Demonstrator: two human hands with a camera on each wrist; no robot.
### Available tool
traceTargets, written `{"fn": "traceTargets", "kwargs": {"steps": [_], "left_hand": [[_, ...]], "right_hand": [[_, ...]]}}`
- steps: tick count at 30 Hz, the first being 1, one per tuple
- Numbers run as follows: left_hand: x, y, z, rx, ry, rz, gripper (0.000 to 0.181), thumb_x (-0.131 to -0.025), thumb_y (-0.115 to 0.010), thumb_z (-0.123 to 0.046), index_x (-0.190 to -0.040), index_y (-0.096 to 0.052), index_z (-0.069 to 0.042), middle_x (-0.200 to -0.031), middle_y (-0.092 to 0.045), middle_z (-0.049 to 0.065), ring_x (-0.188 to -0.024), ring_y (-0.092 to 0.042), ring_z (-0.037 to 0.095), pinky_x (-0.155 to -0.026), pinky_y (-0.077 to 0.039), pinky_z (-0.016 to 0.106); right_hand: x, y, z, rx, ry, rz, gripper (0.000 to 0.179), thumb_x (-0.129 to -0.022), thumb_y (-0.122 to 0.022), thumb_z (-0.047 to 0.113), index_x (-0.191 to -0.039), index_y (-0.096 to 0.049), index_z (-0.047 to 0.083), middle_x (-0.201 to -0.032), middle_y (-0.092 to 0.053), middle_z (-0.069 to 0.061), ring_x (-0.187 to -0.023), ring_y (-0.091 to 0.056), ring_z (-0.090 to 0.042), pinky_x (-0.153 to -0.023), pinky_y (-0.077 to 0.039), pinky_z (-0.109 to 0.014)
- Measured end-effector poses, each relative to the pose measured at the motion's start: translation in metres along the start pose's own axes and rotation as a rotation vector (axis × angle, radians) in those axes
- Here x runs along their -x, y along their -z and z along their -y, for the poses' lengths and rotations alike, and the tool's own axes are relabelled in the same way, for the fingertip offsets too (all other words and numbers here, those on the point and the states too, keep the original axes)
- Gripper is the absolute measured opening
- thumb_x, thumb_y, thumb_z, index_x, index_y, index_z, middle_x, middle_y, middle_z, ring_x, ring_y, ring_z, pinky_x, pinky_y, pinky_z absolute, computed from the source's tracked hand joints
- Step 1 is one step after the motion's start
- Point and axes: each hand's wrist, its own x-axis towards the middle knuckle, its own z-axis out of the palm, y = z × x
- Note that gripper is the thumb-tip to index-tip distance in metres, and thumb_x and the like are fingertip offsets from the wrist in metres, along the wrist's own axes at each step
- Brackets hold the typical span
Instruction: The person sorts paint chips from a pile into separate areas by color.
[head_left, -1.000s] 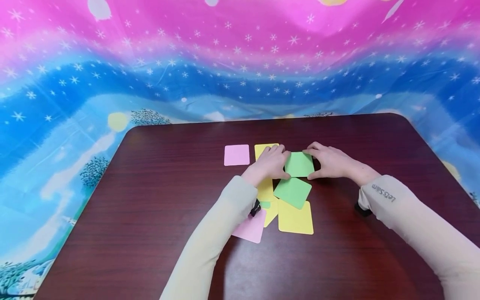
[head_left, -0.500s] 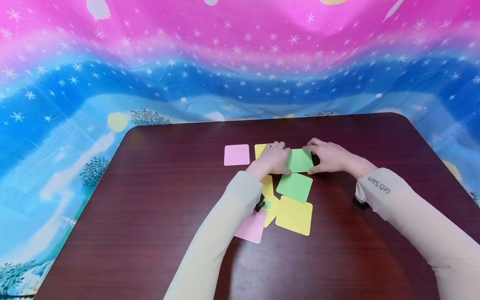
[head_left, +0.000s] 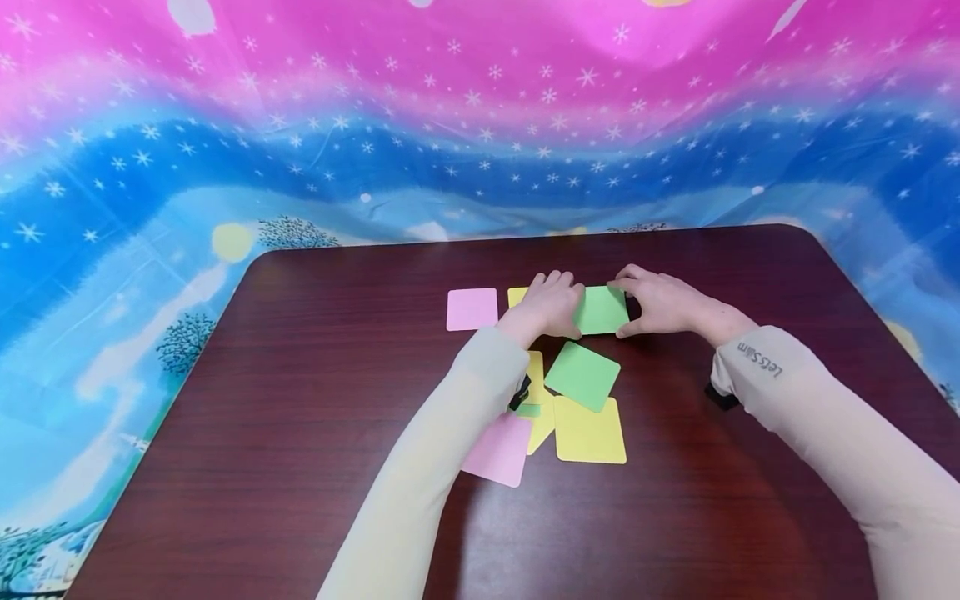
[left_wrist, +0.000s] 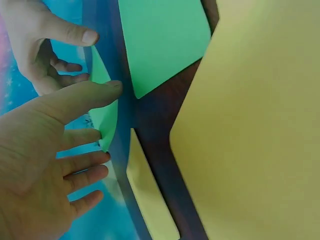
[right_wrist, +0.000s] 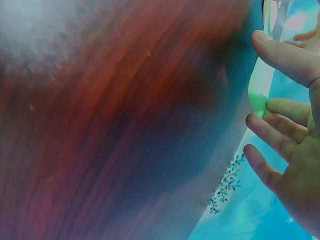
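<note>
A green square card (head_left: 602, 310) is held between both hands toward the back of the table. My left hand (head_left: 547, 307) pinches its left edge, and in the left wrist view the card looks bowed between thumb and fingers. The right hand (head_left: 660, 304) grips the opposite edge, its thumb at the front corner and fingers at the back. Nearer me lies a second green card (head_left: 583, 377), turned at an angle and overlapping a yellow card (head_left: 590, 430). Another yellow card (head_left: 517, 296) is partly hidden behind the left hand.
A pink card (head_left: 472, 309) lies to the left of the hands. Under my left wrist another pink card (head_left: 501, 450) lies by yellow cards (head_left: 536, 375) and a sliver of green. The dark wooden table (head_left: 315, 392) ends at a patterned cloth backdrop (head_left: 420, 158).
Both hands have moved away from me with the green card, opening a gap to the second green card. That card and the yellow one below it have shifted and turned slightly.
</note>
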Motion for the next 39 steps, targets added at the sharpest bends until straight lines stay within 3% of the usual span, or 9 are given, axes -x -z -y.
{"fn": "traceTargets", "kwargs": {"steps": [13, 23, 31, 39], "left_hand": [[-0.022, -0.002, 0.002, 0.028, 0.028, 0.005, 0.063, -0.08, -0.06, -0.049, -0.133, -0.042, -0.02, -0.132, -0.041, -0.001, -0.12, -0.033, 0.018, -0.1, -0.027, 0.037], [-0.022, 0.0, 0.003, 0.068, 0.023, 0.018, 0.05, -0.081, -0.062, -0.043, -0.127, -0.05, -0.027, -0.125, -0.046, -0.003, -0.113, -0.035, 0.018, -0.097, -0.027, 0.037], [-0.02, 0.002, 0.003, 0.082, 0.02, 0.081, 0.052, -0.084, -0.061, -0.041, -0.132, -0.047, -0.029, -0.132, -0.042, -0.003, -0.121, -0.032, 0.018, -0.101, -0.024, 0.038], [-0.02, 0.004, 0.002, 0.056, 0.021, 0.091, 0.052, -0.084, -0.059, -0.042, -0.132, -0.045, -0.028, -0.131, -0.042, -0.003, -0.119, -0.033, 0.018, -0.101, -0.024, 0.038]], "right_hand": [[-0.008, 0.002, -0.013, 0.0, 0.015, -0.01, 0.059, -0.073, -0.074, 0.031, -0.124, -0.054, 0.01, -0.126, -0.041, -0.014, -0.101, -0.054, -0.03, -0.087, -0.038, -0.052], [-0.013, -0.002, -0.014, 0.001, 0.014, 0.022, 0.05, -0.073, -0.074, 0.032, -0.117, -0.06, 0.014, -0.127, -0.04, -0.015, -0.105, -0.051, -0.031, -0.092, -0.031, -0.056], [-0.016, -0.001, -0.015, -0.064, 0.003, 0.104, 0.051, -0.076, -0.072, 0.028, -0.121, -0.055, 0.012, -0.133, -0.038, -0.021, -0.122, -0.031, -0.041, -0.093, -0.029, -0.061], [-0.014, -0.002, -0.015, -0.086, -0.009, 0.094, 0.049, -0.078, -0.07, 0.023, -0.123, -0.054, 0.012, -0.137, -0.034, -0.021, -0.125, -0.028, -0.043, -0.093, -0.024, -0.065]]}}
